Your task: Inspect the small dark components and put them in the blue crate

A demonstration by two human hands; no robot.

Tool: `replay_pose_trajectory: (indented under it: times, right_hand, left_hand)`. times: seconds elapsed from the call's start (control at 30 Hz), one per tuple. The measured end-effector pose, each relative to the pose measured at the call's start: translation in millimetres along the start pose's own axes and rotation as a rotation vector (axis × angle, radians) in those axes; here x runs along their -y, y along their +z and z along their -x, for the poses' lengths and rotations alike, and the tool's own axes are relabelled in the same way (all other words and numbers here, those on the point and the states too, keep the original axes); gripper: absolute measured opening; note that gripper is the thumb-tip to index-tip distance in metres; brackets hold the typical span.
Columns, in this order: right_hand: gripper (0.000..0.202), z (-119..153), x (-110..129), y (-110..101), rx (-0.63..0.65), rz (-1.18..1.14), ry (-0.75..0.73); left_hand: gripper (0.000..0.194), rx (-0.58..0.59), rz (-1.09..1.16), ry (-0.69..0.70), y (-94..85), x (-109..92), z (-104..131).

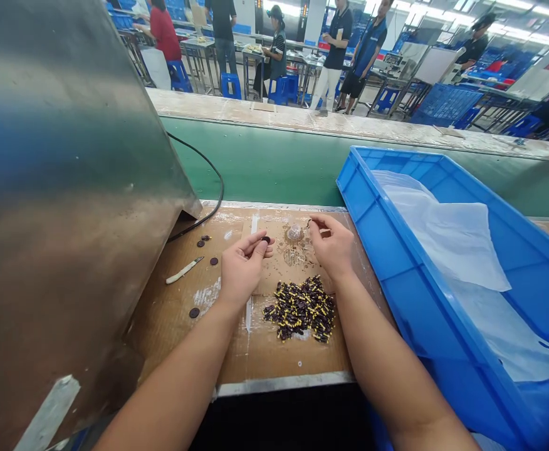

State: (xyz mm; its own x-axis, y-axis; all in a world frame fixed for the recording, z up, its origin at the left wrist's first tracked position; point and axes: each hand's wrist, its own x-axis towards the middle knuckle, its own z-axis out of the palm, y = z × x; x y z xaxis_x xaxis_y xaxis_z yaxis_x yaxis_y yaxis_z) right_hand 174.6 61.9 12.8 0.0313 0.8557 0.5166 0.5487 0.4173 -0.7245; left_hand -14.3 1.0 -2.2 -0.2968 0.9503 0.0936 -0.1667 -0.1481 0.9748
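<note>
My left hand (244, 263) is closed, pinching a small black disc (266, 240) between thumb and fingers. Across from it, my right hand (333, 243) is closed with its fingertips together; a tiny dark bit shows at the tips, too small to name. Below and between the hands lies a heap of small dark pieces with yellow ends (300, 307). A clear, round, domed thing (294, 232) sits on the cardboard between my hands. Several more black discs (194, 312) are scattered on the left, near a knife with a pale handle (184, 270).
A large metal housing (67, 188) stands at the left, with a black cable (220, 181) beside it. On the right, a blue crate (397, 250) holds white sheets (467, 244). Behind the cardboard-covered worktop (171, 338) runs a green belt (265, 163). Several people are farther back.
</note>
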Motion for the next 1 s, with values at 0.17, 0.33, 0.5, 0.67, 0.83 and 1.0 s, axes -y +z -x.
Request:
replay_pose_trajectory:
  times: [0.17,0.33,0.5,0.67,0.83,1.0]
  right_hand:
    - [0.02,21.1,33.5,3.1,0.221,-0.527,0.164]
    - [0.024,30.6,46.9,13.1,0.288,-0.708,0.302]
    - [0.027,32.3,44.7,17.4,0.301,-0.835,0.366]
    - [0.029,32.9,45.8,18.8,0.293,-0.944,0.422]
    - [0.033,33.4,49.4,18.4,0.276,-1.019,0.51]
    - [0.027,35.6,51.9,15.4,0.221,-1.009,0.411]
  left_hand:
    - [0.038,-0.005,0.026,-0.018,0.7,-0.9,0.4]
    - [0.039,-0.013,-0.063,0.008,1.5,-4.5,3.6]
    - [0.035,0.027,-0.054,0.039,1.7,-4.2,5.8]
    - [0.028,0.044,-0.042,0.088,-0.7,-1.7,3.9]
    - [0.025,0.072,0.284,-0.061,0.5,-6.3,2.9]
    - [0.026,0.04,0.471,-0.206,-3.0,-14.4,6.6]
